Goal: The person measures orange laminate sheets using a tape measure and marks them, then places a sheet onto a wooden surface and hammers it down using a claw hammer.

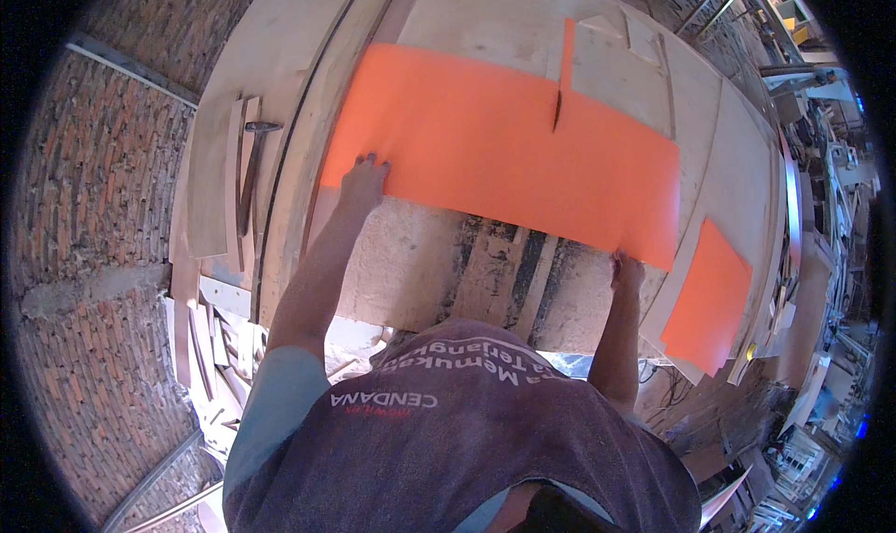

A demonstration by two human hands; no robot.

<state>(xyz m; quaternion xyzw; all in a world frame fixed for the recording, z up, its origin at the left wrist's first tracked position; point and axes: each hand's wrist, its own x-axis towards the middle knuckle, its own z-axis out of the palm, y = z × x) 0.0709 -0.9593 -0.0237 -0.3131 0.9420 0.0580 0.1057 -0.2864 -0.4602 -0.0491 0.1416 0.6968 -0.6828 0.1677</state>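
A large bright orange sheet [504, 141] lies across the wooden worktable, its near edge running slantwise in front of me. My left hand [366, 180] rests on the sheet's near left part, fingers spread and laid flat. At the near right edge, my right hand [628, 270] is closed on the sheet's border; its thumb side is partly hidden. On the sheet's far side lies a dark, pointed, blade-like piece [557, 111], in line with a narrow orange strip [567, 52]. Neither hand touches these.
A smaller orange piece [709, 300] lies at the table's right. On the left, a hammer [250, 174] rests beside thin wooden strips [233, 178]. Pale board offcuts [644, 38] lie at the far right. A brick wall [103, 206] stands left; wood scraps [219, 356] lie below.
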